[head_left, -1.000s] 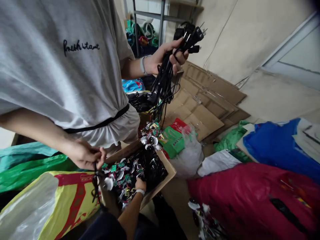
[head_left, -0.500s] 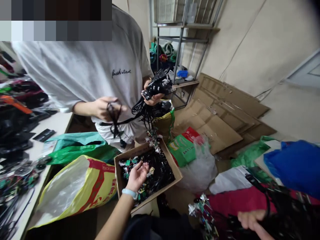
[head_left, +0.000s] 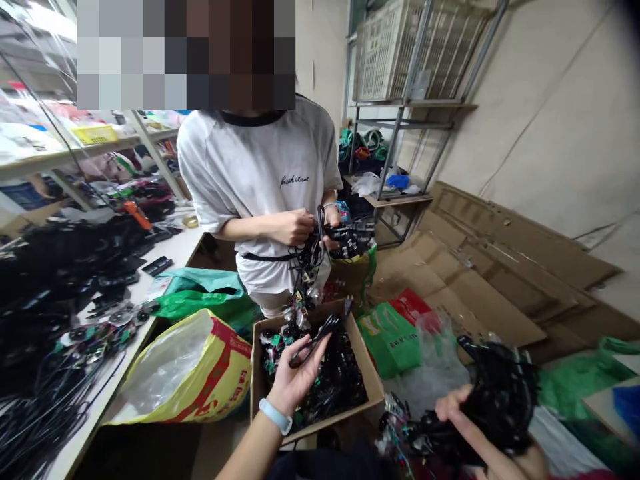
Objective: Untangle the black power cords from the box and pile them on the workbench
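Observation:
Over the cardboard box (head_left: 373,393), my left hand (head_left: 300,370), with a pale band at the wrist, is closed on a folded black cable (head_left: 317,341) lying across its fingers. Black cables and small green circuit boards fill the box below. To the right, my right hand (head_left: 475,430) is wrapped round a thick bundle of black cables (head_left: 503,387). Small boards and coloured wires (head_left: 397,430) dangle from the bundle's left end. Part of that hand is hidden behind the cables.
Facing me, a person in a white shirt (head_left: 270,167) holds another cable bundle (head_left: 350,240). Left are a yellow sack (head_left: 220,387) and a worktable (head_left: 173,253) heaped with cables. Right are a green bag (head_left: 387,340), flattened cardboard (head_left: 480,293) and a metal rack (head_left: 400,140).
My left hand, empty and half open over the box before, now has a black cable in it. My right hand's bundle has come up and inward. The view has swung left.

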A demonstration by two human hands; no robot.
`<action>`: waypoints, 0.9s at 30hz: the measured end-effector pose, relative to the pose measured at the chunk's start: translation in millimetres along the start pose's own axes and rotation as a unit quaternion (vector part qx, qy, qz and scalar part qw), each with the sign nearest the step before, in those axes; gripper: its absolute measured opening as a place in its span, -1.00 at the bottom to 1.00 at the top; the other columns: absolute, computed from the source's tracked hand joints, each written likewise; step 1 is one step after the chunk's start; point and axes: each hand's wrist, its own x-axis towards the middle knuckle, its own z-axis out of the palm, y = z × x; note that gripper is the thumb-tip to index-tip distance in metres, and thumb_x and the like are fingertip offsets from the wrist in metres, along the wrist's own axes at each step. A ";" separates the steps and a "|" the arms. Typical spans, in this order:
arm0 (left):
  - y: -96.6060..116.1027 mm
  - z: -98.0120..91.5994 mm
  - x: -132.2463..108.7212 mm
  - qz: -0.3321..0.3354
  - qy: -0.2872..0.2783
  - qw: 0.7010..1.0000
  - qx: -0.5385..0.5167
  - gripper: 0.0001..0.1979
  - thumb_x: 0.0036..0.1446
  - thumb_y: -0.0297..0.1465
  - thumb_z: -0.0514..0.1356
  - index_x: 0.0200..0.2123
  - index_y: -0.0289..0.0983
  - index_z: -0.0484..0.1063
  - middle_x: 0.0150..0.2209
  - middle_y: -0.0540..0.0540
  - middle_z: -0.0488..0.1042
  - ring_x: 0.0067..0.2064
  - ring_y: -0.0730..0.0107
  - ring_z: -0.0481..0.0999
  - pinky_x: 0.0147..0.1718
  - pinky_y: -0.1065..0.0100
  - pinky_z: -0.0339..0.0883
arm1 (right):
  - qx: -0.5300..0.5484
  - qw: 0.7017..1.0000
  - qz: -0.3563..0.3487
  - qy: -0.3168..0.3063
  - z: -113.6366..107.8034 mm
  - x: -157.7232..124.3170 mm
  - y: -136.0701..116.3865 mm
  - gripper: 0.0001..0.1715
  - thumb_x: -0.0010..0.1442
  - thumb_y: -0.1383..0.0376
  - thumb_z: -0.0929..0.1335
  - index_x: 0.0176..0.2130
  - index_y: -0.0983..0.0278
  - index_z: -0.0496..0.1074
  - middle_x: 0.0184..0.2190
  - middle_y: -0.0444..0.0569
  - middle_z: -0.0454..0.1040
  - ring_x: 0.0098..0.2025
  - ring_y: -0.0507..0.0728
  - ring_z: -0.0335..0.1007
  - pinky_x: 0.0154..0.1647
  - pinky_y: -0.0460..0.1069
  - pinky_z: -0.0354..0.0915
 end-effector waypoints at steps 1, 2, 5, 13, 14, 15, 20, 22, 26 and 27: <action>-5.1 8.3 -6.9 -0.002 -0.012 1.000 -0.004 -0.66 0.24 -0.61 0.04 0.06 -0.70 0.28 -0.05 -0.59 0.49 0.14 -0.03 0.43 -0.01 0.28 0.51 | 0.017 1.000 0.023 -0.010 9.0 2.2 3.3 -0.59 -0.34 0.34 0.61 -0.39 0.27 0.54 -0.44 -0.03 0.54 -0.38 0.18 0.52 -0.31 -0.05 0.54; -11.6 16.0 -13.4 -0.005 -0.023 1.000 -0.002 -0.70 0.24 -0.63 0.03 -0.01 -0.68 0.35 -0.07 -0.57 0.51 0.12 -0.02 0.46 -0.02 0.30 0.51 | 0.032 0.999 0.041 -0.015 19.0 4.4 7.4 -0.59 -0.32 0.33 0.61 -0.37 0.27 0.54 -0.43 -0.04 0.54 -0.37 0.15 0.52 -0.31 -0.08 0.52; -36.6 31.7 -27.1 -0.039 -0.051 0.996 0.054 -0.82 0.18 -0.69 0.07 -0.30 -0.59 0.49 -0.13 -0.46 0.57 0.02 -0.02 0.54 -0.08 0.34 0.54 | 0.068 0.995 0.065 -0.017 54.2 10.6 17.8 -0.61 -0.28 0.29 0.61 -0.36 0.28 0.56 -0.40 -0.06 0.57 -0.34 0.10 0.52 -0.29 -0.16 0.47; -72.8 27.6 -22.2 -0.071 -0.100 0.975 0.184 -0.82 0.10 -0.75 0.17 -0.39 -0.47 0.54 -0.31 -0.25 0.61 -0.27 0.31 0.65 -0.31 0.55 0.53 | 0.160 0.983 0.086 -0.033 116.1 22.9 3.2 -0.62 -0.26 0.22 0.61 -0.42 0.31 0.54 -0.43 0.01 0.60 -0.35 0.23 0.56 -0.33 0.02 0.51; -73.1 24.0 -20.7 -0.069 -0.105 0.975 0.183 -0.83 0.07 -0.75 0.21 -0.40 -0.44 0.54 -0.36 -0.18 0.60 -0.31 0.35 0.64 -0.33 0.55 0.53 | 0.157 0.982 0.097 -0.042 117.0 23.9 2.3 -0.61 -0.26 0.21 0.61 -0.41 0.31 0.53 -0.44 0.00 0.60 -0.36 0.23 0.56 -0.34 0.02 0.51; -73.5 19.8 -19.6 -0.072 -0.116 0.974 0.182 -0.84 0.03 -0.73 0.25 -0.41 -0.40 0.54 -0.40 -0.11 0.59 -0.35 0.39 0.63 -0.37 0.56 0.53 | 0.152 0.980 0.112 -0.056 117.1 24.5 2.4 -0.58 -0.25 0.19 0.61 -0.38 0.31 0.53 -0.44 0.01 0.60 -0.35 0.23 0.56 -0.33 0.03 0.51; -82.7 -1.3 -17.2 -0.087 -0.194 0.958 0.194 -0.79 -0.13 -0.64 0.41 -0.42 -0.28 0.53 -0.49 0.03 0.55 -0.47 0.48 0.57 -0.46 0.52 0.48 | 0.061 0.981 0.121 -0.139 113.9 20.6 10.7 -0.47 -0.17 0.12 0.58 -0.22 0.36 0.56 -0.32 0.11 0.61 -0.29 0.23 0.56 -0.26 0.01 0.48; -87.5 -3.8 -17.0 -0.070 -0.198 0.959 0.189 -0.83 -0.13 -0.64 0.38 -0.50 -0.32 0.49 -0.49 0.03 0.54 -0.48 0.50 0.55 -0.42 0.49 0.45 | 0.029 0.988 0.083 -0.126 111.7 18.1 15.9 -0.54 -0.15 0.10 0.56 -0.29 0.35 0.58 -0.33 0.11 0.61 -0.31 0.22 0.55 -0.26 0.01 0.48; -84.0 0.4 -16.4 -0.135 -0.201 0.963 0.120 -0.78 0.06 -0.44 0.29 -0.19 -0.38 0.51 -0.29 -0.10 0.60 -0.37 0.38 0.58 -0.41 0.43 0.43 | 0.003 0.994 0.047 -0.094 101.4 17.8 22.8 -0.58 -0.15 0.08 0.55 -0.33 0.31 0.60 -0.31 0.12 0.61 -0.24 0.28 0.56 -0.16 0.07 0.49; -79.0 -0.6 -15.5 -0.160 -0.192 0.962 0.111 -0.70 0.11 -0.38 0.25 -0.11 -0.45 0.47 -0.26 -0.16 0.60 -0.36 0.33 0.58 -0.39 0.41 0.43 | -0.002 0.994 0.044 -0.098 97.6 18.7 22.1 -0.59 -0.14 0.09 0.55 -0.32 0.29 0.61 -0.27 0.13 0.60 -0.18 0.29 0.55 -0.10 0.08 0.49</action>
